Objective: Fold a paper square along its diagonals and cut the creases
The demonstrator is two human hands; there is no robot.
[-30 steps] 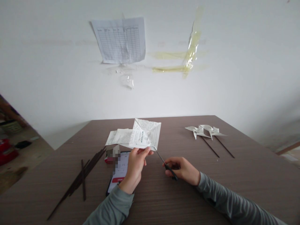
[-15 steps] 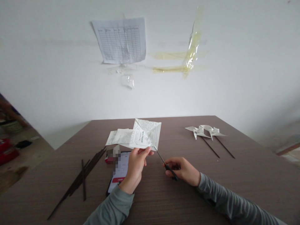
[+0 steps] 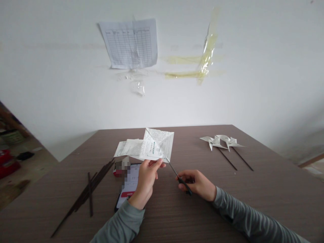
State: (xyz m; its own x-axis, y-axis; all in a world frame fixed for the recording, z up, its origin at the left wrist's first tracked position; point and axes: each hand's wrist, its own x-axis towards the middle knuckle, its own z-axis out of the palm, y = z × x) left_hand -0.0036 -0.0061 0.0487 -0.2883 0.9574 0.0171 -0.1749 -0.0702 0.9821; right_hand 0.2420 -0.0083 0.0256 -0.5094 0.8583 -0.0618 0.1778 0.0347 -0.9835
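My left hand (image 3: 145,179) is shut on a square of printed paper (image 3: 157,145), folded with diagonal creases, and pinches its lower edge. Behind that square, a paper strip (image 3: 128,148) extends to the left and seems joined to it. My right hand (image 3: 196,184) holds small black-handled scissors (image 3: 180,178). Their thin blades reach up to the square's lower right corner and touch it. The blade tips are hidden against the paper.
Two finished paper pinwheels (image 3: 220,141) on dark sticks lie on the brown wood-grain table (image 3: 215,206) at right. Several loose dark sticks (image 3: 88,192) lie at left. A phone (image 3: 130,185) and a partly blurred red box (image 3: 117,172) sit under my left hand's side.
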